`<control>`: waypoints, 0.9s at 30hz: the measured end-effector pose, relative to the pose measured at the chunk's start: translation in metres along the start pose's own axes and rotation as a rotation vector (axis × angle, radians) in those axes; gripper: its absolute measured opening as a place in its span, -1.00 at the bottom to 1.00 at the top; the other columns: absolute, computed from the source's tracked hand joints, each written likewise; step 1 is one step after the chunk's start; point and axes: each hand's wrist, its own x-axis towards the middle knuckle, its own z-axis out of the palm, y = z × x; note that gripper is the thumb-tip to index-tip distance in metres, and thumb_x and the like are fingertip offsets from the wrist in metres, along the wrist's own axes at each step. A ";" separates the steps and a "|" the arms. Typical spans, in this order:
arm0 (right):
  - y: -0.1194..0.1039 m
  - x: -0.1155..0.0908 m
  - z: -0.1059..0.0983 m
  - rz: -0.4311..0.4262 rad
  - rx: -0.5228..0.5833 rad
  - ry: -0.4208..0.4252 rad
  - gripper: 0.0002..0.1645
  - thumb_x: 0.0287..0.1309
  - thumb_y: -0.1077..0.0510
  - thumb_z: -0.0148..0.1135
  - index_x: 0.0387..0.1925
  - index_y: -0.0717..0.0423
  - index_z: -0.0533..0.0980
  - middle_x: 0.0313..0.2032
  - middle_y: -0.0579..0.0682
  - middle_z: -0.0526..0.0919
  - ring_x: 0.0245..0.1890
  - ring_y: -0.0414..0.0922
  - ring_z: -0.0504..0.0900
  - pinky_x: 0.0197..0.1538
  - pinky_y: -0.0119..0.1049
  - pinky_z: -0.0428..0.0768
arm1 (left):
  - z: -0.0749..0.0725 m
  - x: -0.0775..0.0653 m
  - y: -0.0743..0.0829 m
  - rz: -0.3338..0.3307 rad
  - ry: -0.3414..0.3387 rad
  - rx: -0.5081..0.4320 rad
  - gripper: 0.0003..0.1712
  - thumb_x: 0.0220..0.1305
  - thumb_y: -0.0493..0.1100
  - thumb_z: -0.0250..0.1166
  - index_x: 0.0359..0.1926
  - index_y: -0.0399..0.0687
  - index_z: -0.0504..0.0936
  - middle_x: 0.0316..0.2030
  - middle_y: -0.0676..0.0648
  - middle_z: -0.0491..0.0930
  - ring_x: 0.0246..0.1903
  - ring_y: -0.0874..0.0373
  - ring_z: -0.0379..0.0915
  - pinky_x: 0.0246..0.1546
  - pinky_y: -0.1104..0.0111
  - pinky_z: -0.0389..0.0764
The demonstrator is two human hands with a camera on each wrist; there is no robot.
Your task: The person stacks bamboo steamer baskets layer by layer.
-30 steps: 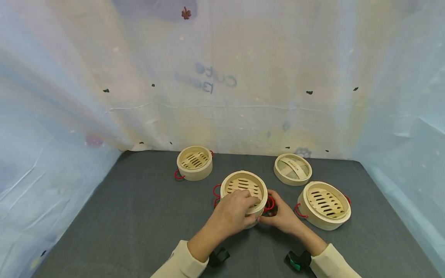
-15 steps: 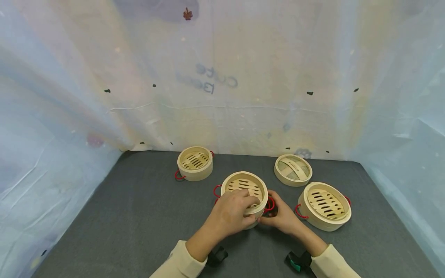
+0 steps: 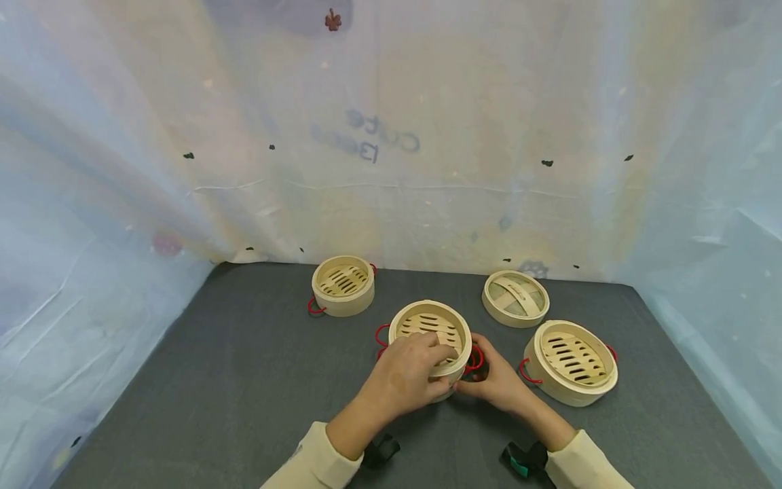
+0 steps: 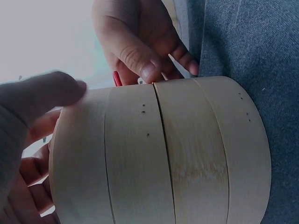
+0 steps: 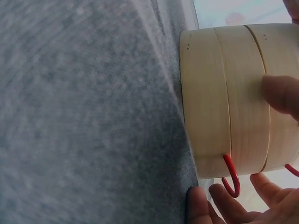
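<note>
Near the middle of the worktop (image 3: pixel 263 387) stands a basket stack (image 4: pixel 135 154), two wooden pieces high. The left hand (image 3: pixel 406 373) pinches its top rim (image 3: pixel 466 334); the right hand (image 3: pixel 495 380) curves its fingers around one side. I suppose it is light, stiff, hardly slippery, and better held by walls than red handles (image 5: pixel 231 167).

We are facing a steamer stack (image 3: pixel 435 324) on the table (image 3: pixel 256 394); one steamer (image 3: pixel 346 305) is standing behind left, a lid (image 3: pixel 516 299) behind right, another steamer (image 3: pixel 573 363) to the stack's right.
</note>
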 end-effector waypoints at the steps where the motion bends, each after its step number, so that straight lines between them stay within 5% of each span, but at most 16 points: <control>1: 0.000 0.000 0.000 -0.003 -0.004 0.000 -0.03 -0.10 0.16 0.49 0.33 0.10 0.19 0.04 0.20 0.52 -0.20 -0.15 0.54 -0.30 -0.36 0.55 | 0.000 0.000 0.000 0.000 0.004 -0.004 -0.63 -0.11 0.04 0.48 -0.18 0.19 0.68 -0.47 0.17 0.46 -0.50 0.34 0.35 -0.47 0.49 0.35; 8: -0.002 0.000 -0.001 -0.034 0.016 -0.016 0.00 -0.08 0.16 0.48 0.35 0.16 0.14 0.05 0.24 0.51 -0.14 -0.15 0.60 -0.26 -0.33 0.61 | -0.004 -0.001 -0.006 -0.012 0.029 -0.007 -0.63 -0.12 0.12 0.45 -0.21 0.22 0.67 -0.38 0.19 0.54 -0.35 0.27 0.50 -0.27 0.35 0.51; 16: -0.001 0.001 -0.001 -0.032 0.025 -0.022 0.03 -0.11 0.19 0.51 0.36 0.17 0.13 0.07 0.26 0.50 -0.12 -0.11 0.61 -0.25 -0.32 0.62 | -0.007 -0.003 -0.010 0.004 -0.010 0.011 -0.83 -0.11 -0.01 0.41 -0.38 0.25 0.68 -0.48 0.23 0.55 -0.47 0.32 0.42 -0.41 0.37 0.42; 27: -0.002 0.001 -0.001 0.001 0.020 -0.026 0.04 -0.12 0.20 0.50 0.36 0.21 0.13 0.08 0.26 0.51 -0.16 -0.18 0.58 -0.25 -0.35 0.58 | -0.008 -0.003 -0.008 0.003 -0.007 0.010 -0.81 -0.09 -0.03 0.41 -0.34 0.27 0.69 -0.47 0.23 0.54 -0.45 0.32 0.41 -0.38 0.38 0.41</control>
